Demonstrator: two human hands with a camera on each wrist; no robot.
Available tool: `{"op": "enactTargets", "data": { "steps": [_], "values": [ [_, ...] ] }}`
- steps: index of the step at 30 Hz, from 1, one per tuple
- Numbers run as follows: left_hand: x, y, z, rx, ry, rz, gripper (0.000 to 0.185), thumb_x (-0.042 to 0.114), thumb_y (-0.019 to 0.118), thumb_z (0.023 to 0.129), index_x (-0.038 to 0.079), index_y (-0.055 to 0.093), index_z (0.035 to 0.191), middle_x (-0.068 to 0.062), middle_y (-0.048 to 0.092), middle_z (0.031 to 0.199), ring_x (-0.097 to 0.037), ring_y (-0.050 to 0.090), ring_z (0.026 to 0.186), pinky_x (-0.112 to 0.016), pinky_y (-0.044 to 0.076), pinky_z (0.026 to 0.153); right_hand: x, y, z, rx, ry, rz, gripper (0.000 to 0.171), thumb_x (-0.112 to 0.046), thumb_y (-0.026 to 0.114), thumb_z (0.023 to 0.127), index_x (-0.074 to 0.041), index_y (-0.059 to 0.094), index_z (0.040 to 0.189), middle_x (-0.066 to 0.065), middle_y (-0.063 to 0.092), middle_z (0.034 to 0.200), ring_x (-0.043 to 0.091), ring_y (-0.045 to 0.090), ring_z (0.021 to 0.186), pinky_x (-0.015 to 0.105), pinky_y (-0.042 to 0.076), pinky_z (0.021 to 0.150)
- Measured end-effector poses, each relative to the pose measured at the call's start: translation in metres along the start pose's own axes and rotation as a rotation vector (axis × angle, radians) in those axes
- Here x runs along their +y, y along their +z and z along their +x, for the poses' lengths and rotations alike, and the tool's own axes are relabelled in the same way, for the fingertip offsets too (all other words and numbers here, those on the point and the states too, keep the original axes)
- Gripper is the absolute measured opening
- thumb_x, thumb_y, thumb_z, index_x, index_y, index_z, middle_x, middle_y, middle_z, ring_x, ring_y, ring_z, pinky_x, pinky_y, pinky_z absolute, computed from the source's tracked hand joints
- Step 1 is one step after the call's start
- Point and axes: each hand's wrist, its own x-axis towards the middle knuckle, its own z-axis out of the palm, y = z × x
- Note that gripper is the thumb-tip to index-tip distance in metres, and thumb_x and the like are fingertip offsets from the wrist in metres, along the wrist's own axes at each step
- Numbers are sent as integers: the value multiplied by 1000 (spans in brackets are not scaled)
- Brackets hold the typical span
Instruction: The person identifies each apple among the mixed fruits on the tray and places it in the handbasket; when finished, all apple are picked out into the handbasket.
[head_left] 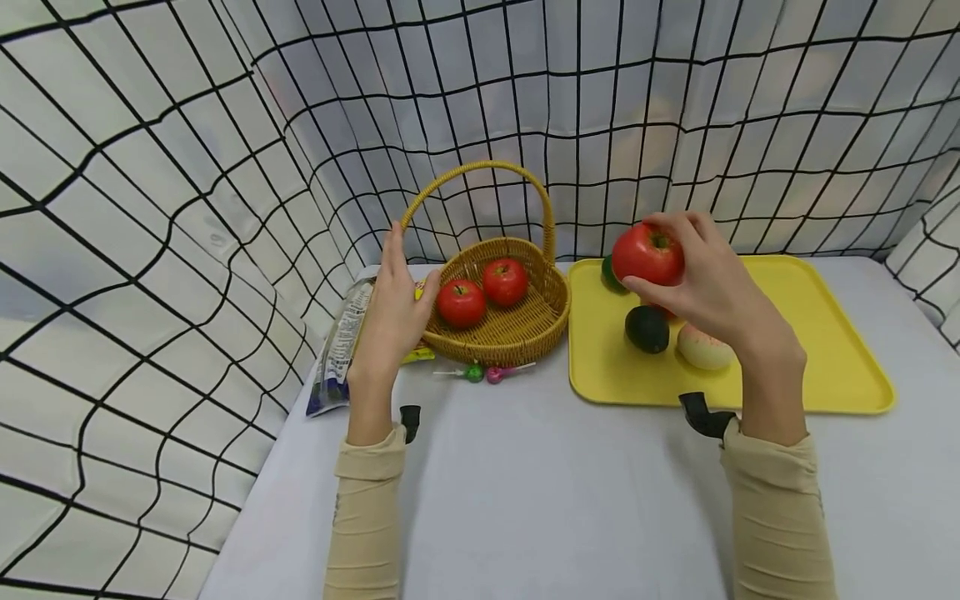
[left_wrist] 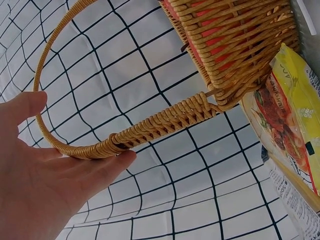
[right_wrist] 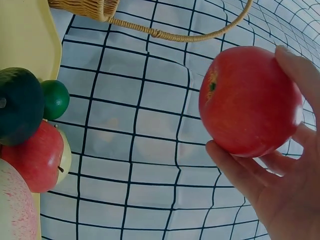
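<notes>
Red apple sat gripped in the right hand, lifted above the yellow tray to the right of the wicker basket. The left hand, fingers straight, rested against the basket's left side (two red apples already lay inside). The step in hand looked like the carry toward the basket; next the apple would need lowering past the handle beside those two.

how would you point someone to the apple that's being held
Start at the yellow tray on the table's right side. Just above its left end, the right hand grips a red apple. It is the only apple lifted in the air; the other two lie in the basket.
</notes>
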Motion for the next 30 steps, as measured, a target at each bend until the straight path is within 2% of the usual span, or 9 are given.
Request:
{"op": "enactTargets", "data": {
  "steps": [4,7,12,15,19,24,27,30],
  "values": [
    [1,3,2,9,21,-18,84,45,47,107,22,-8,166,-4,-2,175,-35,20,160,-55,30,126,-2,-1,1,34,-31,-5,74,-45,76,90,-24,42,152,17,43,144,41,53,122,67,53,97],
    [1,5,2,9,35,-11,84,46,46,107,21,-8,166,-5,-2,175,-35,22,159,-55,32,125,-4,3,3,58,-62,13,74,-41,78,89,-25,42,152,15,43,146,39,50,127,66,54,97],
    [-2,3,0,2,15,22,84,48,45,107,22,-9,166,-5,-2,175,-36,24,159,-56,34,124,-11,29,17,88,-166,77,73,-36,81,88,-25,45,151,11,45,148,32,51,131,59,57,99],
    [-1,4,2,13,18,10,84,46,46,107,23,-9,166,-5,-1,175,-36,22,159,-56,33,124,-14,45,32,62,-196,129,72,-38,81,87,-23,47,149,9,48,145,29,54,127,54,59,98],
    [0,1,3,5,21,6,84,48,46,107,23,-9,166,-5,-3,175,-35,21,160,-55,34,124,-25,69,62,-82,-173,143,72,-47,78,88,-23,47,148,8,50,144,26,55,123,51,58,97],
    [2,0,1,-16,15,-14,84,44,47,108,22,-9,166,-6,-3,175,-32,15,162,-54,30,127,-52,102,113,-322,-179,54,75,-56,72,88,-23,44,149,10,46,150,29,54,126,52,55,102],
    [2,-1,0,-15,9,-26,85,40,49,108,23,-10,166,-6,-3,175,-31,13,162,-54,29,127,-66,126,145,-404,-192,23,74,-57,70,89,-22,43,148,13,44,153,30,54,127,52,54,104],
    [2,-2,-2,-17,6,-37,86,38,51,107,22,-10,166,-6,-3,175,-33,15,162,-55,32,125,-73,152,169,-451,-188,-19,70,-54,70,91,-20,43,145,14,46,149,29,55,122,50,55,103]
  ]
}}
